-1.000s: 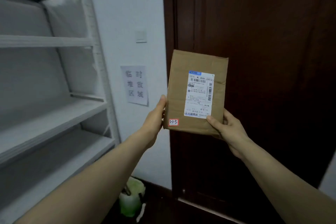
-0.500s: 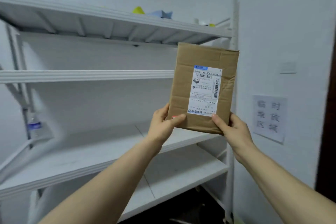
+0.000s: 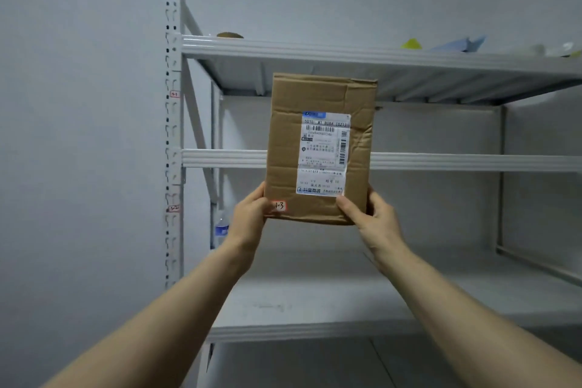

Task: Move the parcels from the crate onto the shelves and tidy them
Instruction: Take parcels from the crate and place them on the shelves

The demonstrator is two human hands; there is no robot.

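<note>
A brown cardboard parcel (image 3: 289,148) with a white shipping label and a small red-edged sticker at its lower left is held upright at arm's length, in front of the white metal shelves (image 3: 441,162). My left hand (image 3: 248,217) grips its lower left corner, thumb over the sticker's edge. My right hand (image 3: 374,217) grips the lower right corner with the thumb on the front face. The crate is out of view.
The shelf's left upright (image 3: 173,123) carries small red-edged tags. A water bottle (image 3: 222,228) stands at the back left of the lower shelf. Yellow and blue items (image 3: 441,44) and a brownish object (image 3: 230,35) lie on the top shelf. A wall is at left.
The view has swung left from the dark door to the shelves. The parcel stays in both hands and now sits in front of the shelves' left section.
</note>
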